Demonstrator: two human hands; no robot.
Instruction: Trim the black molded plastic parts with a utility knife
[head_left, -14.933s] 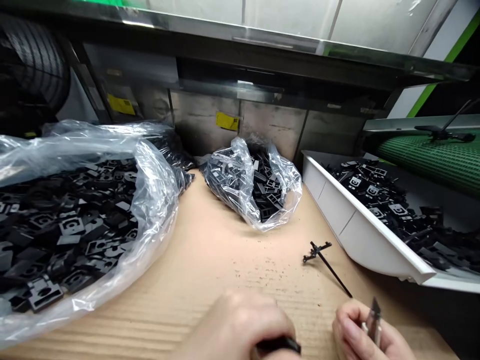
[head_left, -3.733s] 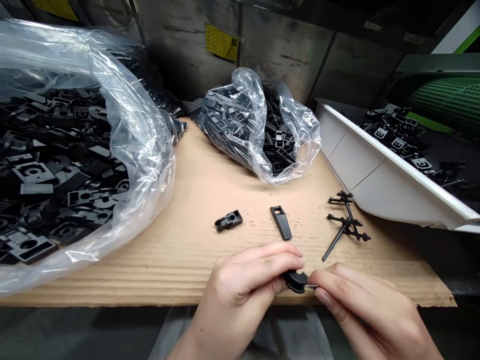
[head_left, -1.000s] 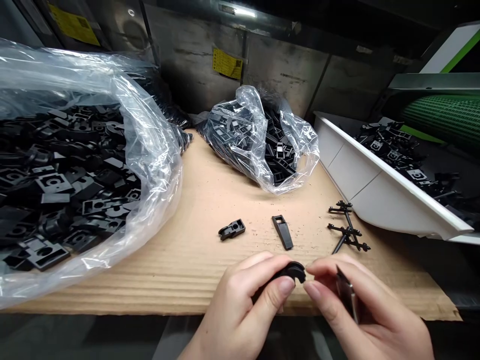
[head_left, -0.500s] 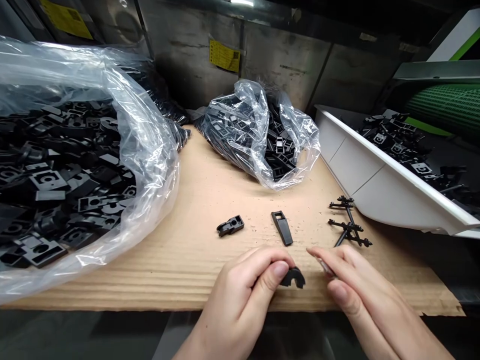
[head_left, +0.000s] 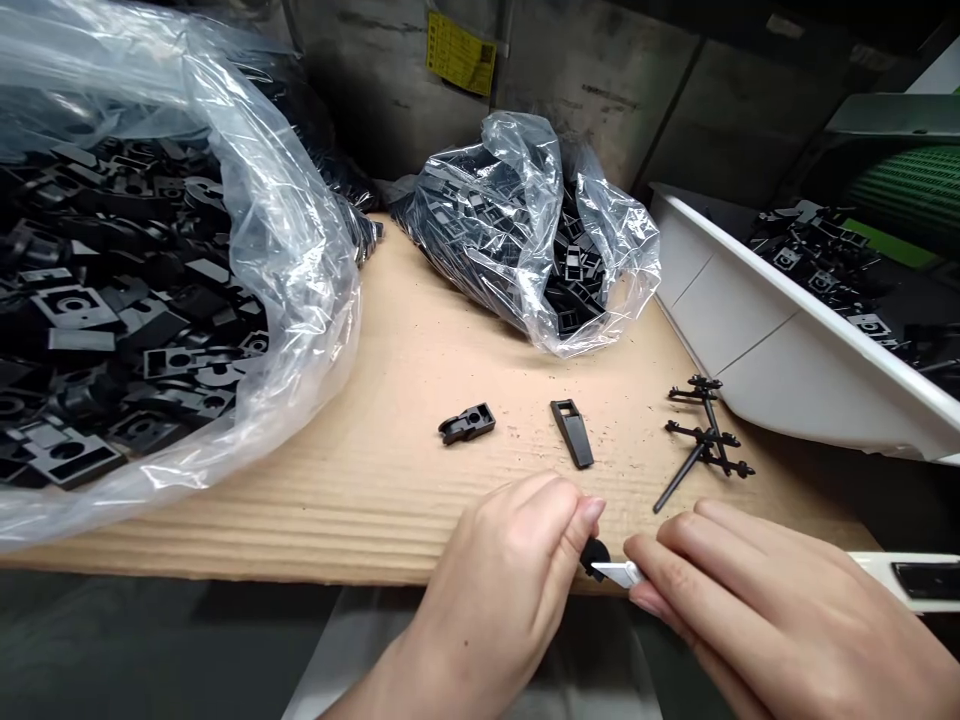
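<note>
Black moulded plastic part (head_left: 595,558) sits pinched narrow btw the thumb & fingers of the left hand (head_left: 502,590), just over the near edge of the cardboard-topped bench (head_left: 375,500). Right hand (head_left: 780,610) pinches a small silver blade (head_left: 613,573), tip touching the part's rim, rest of it hidden by the fingers. Step in hand looks like edge trimming; next move calls for steady pressure along the rim, fingers kept clear of the blade. Mid-bench: black clip (head_left: 466,423) & black slotted wedge (head_left: 572,433). Near right edge: sprue runner (head_left: 705,440). Big clear poly bag (head_left: 285,300) of black parts at left edge, smaller clear poly bag (head_left: 525,220) at far edge, white tray (head_left: 750,350) past right edge. Yellow label (head_left: 457,52) on steel wall (head_left: 600,100), print too small to read; no brand legible.
</note>
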